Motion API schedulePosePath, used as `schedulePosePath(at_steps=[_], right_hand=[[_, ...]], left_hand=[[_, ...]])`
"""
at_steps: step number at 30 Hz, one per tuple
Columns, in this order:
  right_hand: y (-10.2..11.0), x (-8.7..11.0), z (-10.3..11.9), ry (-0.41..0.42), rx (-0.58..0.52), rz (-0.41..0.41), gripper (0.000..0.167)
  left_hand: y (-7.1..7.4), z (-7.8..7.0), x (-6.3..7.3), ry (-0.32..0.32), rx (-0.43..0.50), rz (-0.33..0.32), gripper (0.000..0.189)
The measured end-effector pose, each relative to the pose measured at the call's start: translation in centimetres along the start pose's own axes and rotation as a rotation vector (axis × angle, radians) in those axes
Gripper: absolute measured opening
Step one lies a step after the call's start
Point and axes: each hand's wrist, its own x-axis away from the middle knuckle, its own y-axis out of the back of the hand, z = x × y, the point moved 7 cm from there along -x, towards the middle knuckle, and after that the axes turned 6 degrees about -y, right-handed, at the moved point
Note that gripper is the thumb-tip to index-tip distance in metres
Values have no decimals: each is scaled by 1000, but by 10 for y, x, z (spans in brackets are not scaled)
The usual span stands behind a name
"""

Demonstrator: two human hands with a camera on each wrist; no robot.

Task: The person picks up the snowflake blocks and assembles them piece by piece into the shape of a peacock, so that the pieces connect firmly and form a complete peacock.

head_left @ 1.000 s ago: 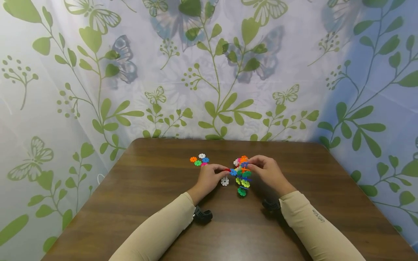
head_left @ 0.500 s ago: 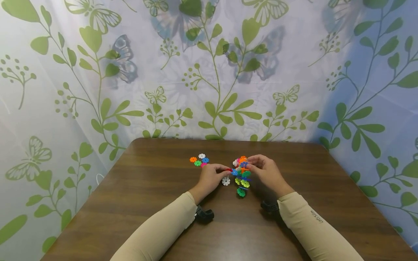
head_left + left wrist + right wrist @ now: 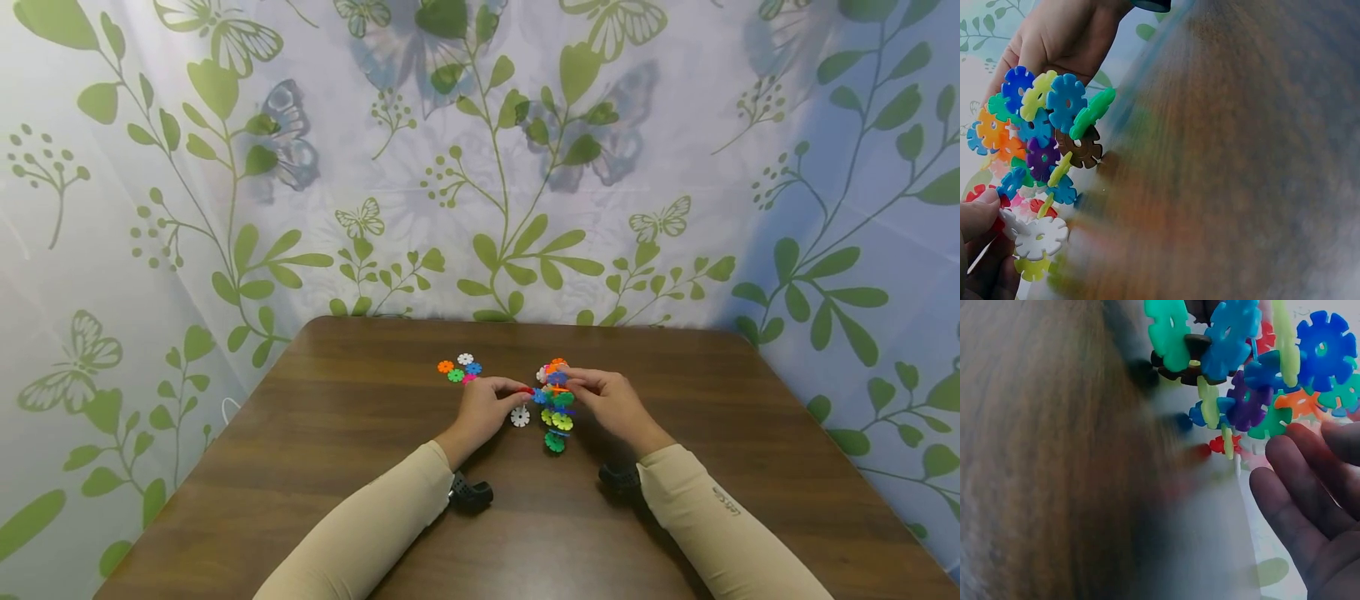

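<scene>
A colourful model of interlocking plastic snowflake discs (image 3: 562, 422) stands on the table between the two hands. My left hand (image 3: 480, 412) pinches a red snowflake disc (image 3: 979, 192) between thumb and finger at the model's left side. Close under those fingers hangs a white disc (image 3: 1041, 238). On the other side, my right hand (image 3: 611, 408) grips the upper part with thumb and forefinger, by a blue disc (image 3: 557, 378) and orange ones. Its remaining fingers (image 3: 1285, 494) extend beside the model. Green, purple and brown discs show in the wrist views.
Several more discs (image 3: 456, 376), in orange, white, blue, green and pink, lie behind the left hand. Black perforated pieces (image 3: 471, 495) sit at both wrists. The brown wooden table (image 3: 360, 433) ends at a leaf-and-butterfly curtain (image 3: 420, 275).
The left hand and its red disc have shifted slightly right, closer into the model. The right hand has moved slightly down, its fingers still at the upper discs.
</scene>
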Motion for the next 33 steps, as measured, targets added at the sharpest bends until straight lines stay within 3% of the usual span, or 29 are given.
schedulePosePath(at_steps=[4, 11, 16, 21, 33], right_hand=[[-3, 2, 1, 35, 2, 24, 44], [-7, 3, -2, 63, 9, -50, 53], [-7, 4, -1, 78, 19, -119, 50], [-8, 6, -4, 53, 37, -163, 37], [-8, 6, -11, -43, 5, -168, 25]], left_hand=[[0, 1, 0, 5, 11, -3, 12], [-1, 3, 1, 21, 28, -10, 12], [-1, 3, 1, 27, 63, -7, 12], [-1, 3, 2, 28, 100, -3, 11], [-3, 3, 4, 14, 134, -1, 12]])
